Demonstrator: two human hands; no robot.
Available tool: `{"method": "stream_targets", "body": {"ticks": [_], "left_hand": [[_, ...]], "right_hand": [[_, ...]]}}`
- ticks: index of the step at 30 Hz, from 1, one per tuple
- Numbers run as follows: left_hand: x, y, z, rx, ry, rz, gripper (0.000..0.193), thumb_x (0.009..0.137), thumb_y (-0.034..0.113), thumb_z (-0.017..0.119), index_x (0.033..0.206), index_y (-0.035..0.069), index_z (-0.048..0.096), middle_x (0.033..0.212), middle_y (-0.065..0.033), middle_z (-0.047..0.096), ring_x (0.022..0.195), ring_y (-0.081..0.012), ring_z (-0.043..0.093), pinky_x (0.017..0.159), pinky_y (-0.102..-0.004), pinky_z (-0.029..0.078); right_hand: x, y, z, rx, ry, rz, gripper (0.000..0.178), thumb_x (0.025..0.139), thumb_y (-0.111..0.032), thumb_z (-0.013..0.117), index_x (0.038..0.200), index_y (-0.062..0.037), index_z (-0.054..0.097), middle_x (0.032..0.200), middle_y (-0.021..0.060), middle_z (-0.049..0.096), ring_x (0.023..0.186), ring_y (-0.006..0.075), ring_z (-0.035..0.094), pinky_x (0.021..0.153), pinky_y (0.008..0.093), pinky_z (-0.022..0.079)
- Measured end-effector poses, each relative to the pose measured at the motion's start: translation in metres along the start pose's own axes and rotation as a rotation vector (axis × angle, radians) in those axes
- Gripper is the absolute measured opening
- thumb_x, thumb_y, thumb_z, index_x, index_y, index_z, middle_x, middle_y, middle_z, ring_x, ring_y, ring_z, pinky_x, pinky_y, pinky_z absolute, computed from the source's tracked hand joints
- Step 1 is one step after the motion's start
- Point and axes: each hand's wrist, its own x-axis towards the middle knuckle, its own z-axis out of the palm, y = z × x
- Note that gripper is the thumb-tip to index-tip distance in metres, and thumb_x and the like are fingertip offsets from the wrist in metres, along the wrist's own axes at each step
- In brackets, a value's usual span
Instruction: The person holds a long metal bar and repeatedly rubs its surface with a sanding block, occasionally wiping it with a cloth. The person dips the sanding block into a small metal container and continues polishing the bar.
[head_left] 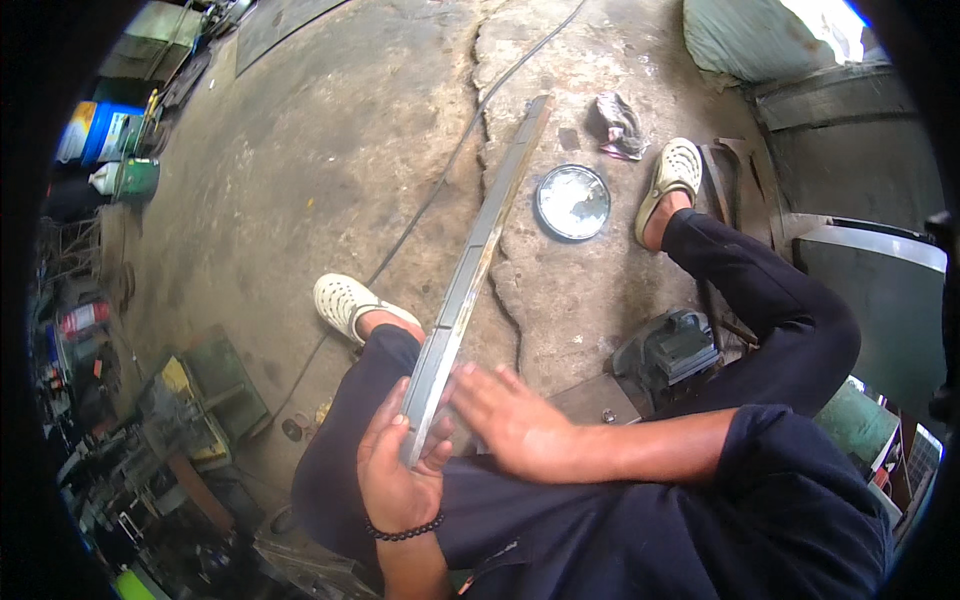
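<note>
A long, narrow grey metal bar (475, 265) slants away from me over my left leg, its far end pointing at the floor ahead. Dark cross lines divide its upper face, and one side edge looks bright and worn. My left hand (400, 465), with a beaded bracelet at the wrist, is closed round the near end, thumb on top. Against the bar's right side lies my right hand (510, 420), fingers stretched out and blurred at the tips. Nothing shows in that hand, though its palm side is hidden.
A round shiny bowl (573, 202) sits on the concrete floor between my feet, near a crumpled cloth (620, 127) and a small dark square (569, 139). A dark vise (668, 352) stands by my right leg. A cable (437, 185) crosses the floor; clutter lines the left.
</note>
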Motion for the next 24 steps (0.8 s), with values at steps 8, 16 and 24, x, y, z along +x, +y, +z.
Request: {"method": "stream_targets", "body": {"ticks": [8, 16, 24], "left_hand": [[-0.002, 0.001, 0.006, -0.003, 0.076, 0.011, 0.049, 0.094, 0.009, 0.041, 0.14, -0.006, 0.047, 0.115, -0.0272, 0.064, 0.087, -0.0268, 0.07, 0.067, -0.0294, 0.061], [0.002, -0.007, -0.002, -0.059, 0.049, -0.022, 0.048, 0.095, 0.008, 0.041, 0.141, -0.006, 0.046, 0.116, -0.026, 0.065, 0.085, -0.026, 0.07, 0.066, -0.029, 0.061], [0.001, -0.005, 0.002, -0.066, 0.063, -0.033, 0.048, 0.093, 0.01, 0.044, 0.139, -0.003, 0.05, 0.115, -0.0241, 0.066, 0.079, -0.0207, 0.068, 0.064, -0.0251, 0.057]], "right_hand": [[-0.001, 0.077, -0.084, -0.03, 0.208, 0.373, 0.065, 0.082, 0.003, 0.049, 0.146, 0.0049, 0.038, 0.155, 0.0263, 0.034, 0.145, 0.0386, 0.033, 0.119, 0.0493, 0.028], [0.013, 0.001, -0.048, -0.085, 0.112, -0.072, 0.063, 0.089, -0.008, 0.048, 0.149, 0.0019, 0.036, 0.158, 0.0211, 0.033, 0.147, 0.0364, 0.032, 0.118, 0.0551, 0.024], [0.015, 0.017, -0.037, -0.064, 0.227, 0.003, 0.067, 0.082, 0.0, 0.052, 0.148, 0.0, 0.038, 0.157, 0.0217, 0.034, 0.147, 0.0365, 0.031, 0.118, 0.0578, 0.023]]}}
